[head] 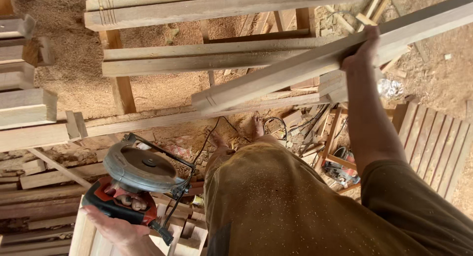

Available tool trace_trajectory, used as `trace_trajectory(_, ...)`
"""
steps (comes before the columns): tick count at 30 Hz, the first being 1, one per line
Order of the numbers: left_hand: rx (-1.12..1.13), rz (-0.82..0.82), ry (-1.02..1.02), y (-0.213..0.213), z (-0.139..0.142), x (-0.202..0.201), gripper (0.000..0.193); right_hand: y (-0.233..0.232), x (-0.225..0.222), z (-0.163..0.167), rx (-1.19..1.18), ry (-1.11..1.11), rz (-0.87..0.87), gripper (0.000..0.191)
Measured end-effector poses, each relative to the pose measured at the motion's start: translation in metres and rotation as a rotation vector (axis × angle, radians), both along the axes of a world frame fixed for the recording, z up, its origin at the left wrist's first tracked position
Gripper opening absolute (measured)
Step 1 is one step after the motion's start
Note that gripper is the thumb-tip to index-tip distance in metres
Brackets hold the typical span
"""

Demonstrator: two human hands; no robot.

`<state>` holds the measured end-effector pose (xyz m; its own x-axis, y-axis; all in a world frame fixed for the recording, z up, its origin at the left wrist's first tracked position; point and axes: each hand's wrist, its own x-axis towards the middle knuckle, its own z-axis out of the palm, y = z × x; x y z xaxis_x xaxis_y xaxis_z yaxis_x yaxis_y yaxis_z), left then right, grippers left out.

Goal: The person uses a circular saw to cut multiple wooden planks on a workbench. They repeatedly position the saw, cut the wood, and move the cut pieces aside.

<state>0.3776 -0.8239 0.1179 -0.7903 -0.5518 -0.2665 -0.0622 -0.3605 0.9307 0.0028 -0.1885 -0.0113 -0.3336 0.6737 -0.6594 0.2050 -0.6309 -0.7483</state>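
My left hand (120, 221) grips the red and black handle of a circular saw (140, 170), held low at the lower left with its grey blade guard facing up. My right hand (362, 51) is stretched out at the upper right and grasps a long pale wooden beam (295, 68) that runs diagonally from the centre up to the right edge. The beam is lifted above the other timber. A black cord (207, 140) trails from the saw toward the floor.
Several long beams (207, 7) rest on a wooden trestle (120, 83) ahead. Short cut blocks (24, 105) are stacked at the left. Sawdust covers the ground. My bare feet (256, 128) stand among offcuts; slatted panels (433, 142) lie at the right.
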Motion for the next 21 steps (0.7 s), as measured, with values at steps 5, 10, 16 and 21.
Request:
trace_trajectory(5,-0.053,0.12,-0.022,-0.001,0.001,-0.002,0.073,-0.055,0.006,-0.013,-0.068,-0.037,-0.058,0.071)
trace_trajectory(10,0.059,0.178,-0.05,-0.017,0.001,-0.006,0.072,-0.086,-0.013,-0.035,-0.083,-0.193,-0.262,0.103)
trace_trajectory(16,-0.101,0.231,-0.11,-0.038,-0.015,-0.004,0.066,-0.13,-0.019,-0.063,-0.066,-0.259,0.095,0.105)
trace_trajectory(21,-0.044,0.212,-0.118,-0.052,-0.019,-0.007,0.069,-0.155,-0.003,-0.061,-0.006,-0.39,0.086,0.118)
